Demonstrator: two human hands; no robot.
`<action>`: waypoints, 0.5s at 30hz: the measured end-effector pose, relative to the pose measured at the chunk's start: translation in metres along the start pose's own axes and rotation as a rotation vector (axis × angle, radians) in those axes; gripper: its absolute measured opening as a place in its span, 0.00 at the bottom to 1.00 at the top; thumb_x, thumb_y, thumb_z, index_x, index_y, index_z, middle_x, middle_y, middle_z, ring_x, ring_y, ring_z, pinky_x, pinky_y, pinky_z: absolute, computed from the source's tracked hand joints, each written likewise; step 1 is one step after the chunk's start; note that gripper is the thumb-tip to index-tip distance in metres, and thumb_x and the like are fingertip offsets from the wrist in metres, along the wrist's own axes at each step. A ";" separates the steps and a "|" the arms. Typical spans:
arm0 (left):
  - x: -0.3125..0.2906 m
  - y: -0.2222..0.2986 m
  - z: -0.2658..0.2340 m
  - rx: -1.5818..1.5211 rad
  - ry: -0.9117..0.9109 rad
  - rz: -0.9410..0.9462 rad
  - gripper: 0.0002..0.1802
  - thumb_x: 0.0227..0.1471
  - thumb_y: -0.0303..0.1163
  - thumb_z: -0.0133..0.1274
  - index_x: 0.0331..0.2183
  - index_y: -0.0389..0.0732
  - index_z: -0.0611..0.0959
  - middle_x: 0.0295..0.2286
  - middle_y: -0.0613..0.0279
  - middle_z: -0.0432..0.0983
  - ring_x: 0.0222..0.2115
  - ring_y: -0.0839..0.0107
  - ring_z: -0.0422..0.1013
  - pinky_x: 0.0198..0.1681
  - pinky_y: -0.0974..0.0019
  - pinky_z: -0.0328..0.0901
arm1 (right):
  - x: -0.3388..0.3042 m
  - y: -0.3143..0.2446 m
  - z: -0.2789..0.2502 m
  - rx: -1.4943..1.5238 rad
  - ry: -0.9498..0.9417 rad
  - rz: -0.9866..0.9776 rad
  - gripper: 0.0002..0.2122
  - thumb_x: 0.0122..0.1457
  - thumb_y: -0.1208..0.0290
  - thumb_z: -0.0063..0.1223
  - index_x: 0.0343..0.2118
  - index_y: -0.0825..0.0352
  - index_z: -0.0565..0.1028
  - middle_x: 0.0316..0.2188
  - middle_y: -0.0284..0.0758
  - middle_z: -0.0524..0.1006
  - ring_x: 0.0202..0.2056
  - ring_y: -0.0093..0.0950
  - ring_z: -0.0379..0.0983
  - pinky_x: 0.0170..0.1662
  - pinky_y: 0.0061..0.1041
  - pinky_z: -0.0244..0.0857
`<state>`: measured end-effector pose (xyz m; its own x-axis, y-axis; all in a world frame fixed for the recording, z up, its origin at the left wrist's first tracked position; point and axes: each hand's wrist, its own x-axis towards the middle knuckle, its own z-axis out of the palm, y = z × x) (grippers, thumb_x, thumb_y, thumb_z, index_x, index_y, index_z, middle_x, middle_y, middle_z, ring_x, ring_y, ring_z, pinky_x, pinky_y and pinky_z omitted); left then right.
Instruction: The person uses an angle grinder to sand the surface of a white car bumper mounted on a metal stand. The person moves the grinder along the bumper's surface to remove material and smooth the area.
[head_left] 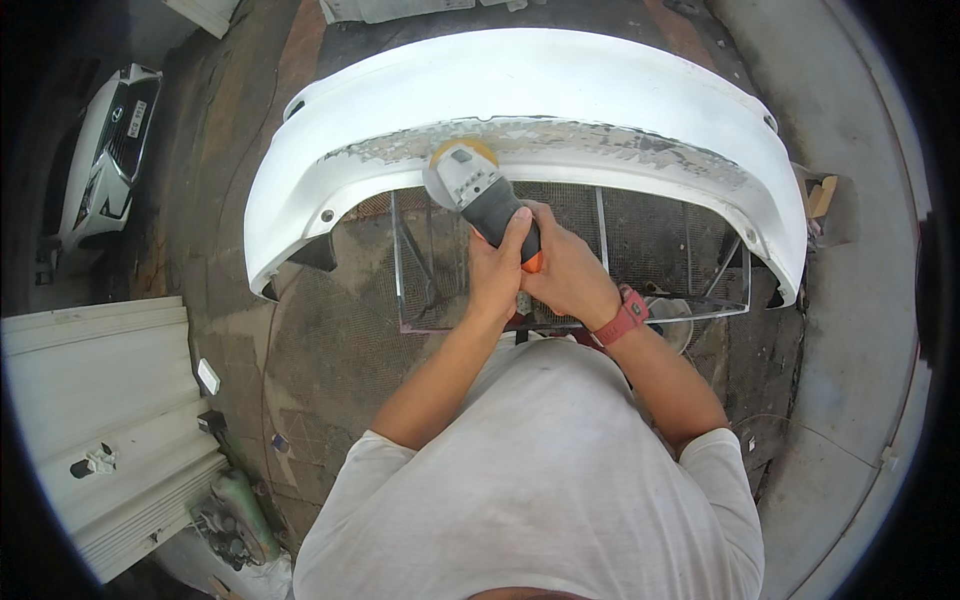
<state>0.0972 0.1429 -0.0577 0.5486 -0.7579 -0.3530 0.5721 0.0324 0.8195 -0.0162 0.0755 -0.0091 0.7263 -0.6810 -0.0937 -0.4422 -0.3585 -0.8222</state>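
Note:
Both my hands grip an angle grinder (487,205) with a grey head, a dark body and an orange tail end. My left hand (495,268) wraps the body from the left, its thumb lying along the top. From the other side my right hand (572,272) closes round the rear of the tool; a red watch (625,316) is on that wrist. The yellow-edged disc (468,150) is at the worn strip of a white car bumper (530,80), its underside hidden. Along that strip the paint is patchy, grey and flaking (640,150).
A metal frame stand (602,235) sits beneath the bumper, between it and me. A white car front (108,150) stands at the far left, white corrugated panels (110,380) nearer. Green machinery (240,510) is at lower left. A pale wall (850,300) runs along the right.

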 end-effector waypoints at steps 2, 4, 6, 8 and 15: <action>-0.001 -0.005 0.001 -0.016 0.046 -0.012 0.25 0.68 0.39 0.68 0.56 0.39 0.76 0.47 0.62 0.79 0.47 0.74 0.76 0.53 0.63 0.74 | 0.000 0.001 -0.004 -0.009 -0.045 0.026 0.36 0.60 0.63 0.67 0.68 0.71 0.65 0.45 0.60 0.84 0.48 0.61 0.82 0.51 0.53 0.75; 0.001 -0.002 -0.002 -0.016 -0.009 -0.013 0.26 0.67 0.40 0.68 0.57 0.39 0.76 0.48 0.61 0.79 0.47 0.74 0.76 0.54 0.63 0.74 | 0.000 0.000 0.000 -0.006 -0.044 0.019 0.36 0.59 0.63 0.67 0.68 0.71 0.65 0.45 0.60 0.84 0.48 0.61 0.81 0.51 0.53 0.75; -0.001 -0.001 -0.001 0.018 -0.039 -0.011 0.26 0.67 0.40 0.68 0.57 0.38 0.76 0.49 0.60 0.79 0.48 0.73 0.76 0.54 0.63 0.73 | -0.006 -0.002 0.000 0.028 0.042 0.026 0.36 0.59 0.64 0.67 0.68 0.71 0.64 0.45 0.60 0.84 0.48 0.61 0.81 0.51 0.53 0.75; -0.002 0.000 0.006 0.087 -0.045 0.016 0.27 0.67 0.40 0.68 0.58 0.38 0.76 0.49 0.59 0.79 0.48 0.73 0.76 0.55 0.63 0.73 | -0.009 -0.003 -0.002 0.032 0.047 0.061 0.37 0.58 0.65 0.67 0.68 0.71 0.64 0.45 0.60 0.84 0.48 0.62 0.81 0.51 0.52 0.75; -0.012 -0.020 0.019 0.083 -0.108 -0.045 0.28 0.67 0.39 0.68 0.58 0.37 0.75 0.50 0.59 0.79 0.50 0.72 0.76 0.57 0.63 0.73 | -0.033 0.016 -0.011 0.056 0.111 0.079 0.38 0.58 0.65 0.69 0.68 0.71 0.63 0.45 0.60 0.84 0.49 0.62 0.81 0.51 0.52 0.76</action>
<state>0.0676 0.1387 -0.0614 0.4521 -0.8231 -0.3436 0.5400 -0.0541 0.8400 -0.0528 0.0848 -0.0126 0.6260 -0.7735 -0.0991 -0.4633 -0.2667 -0.8451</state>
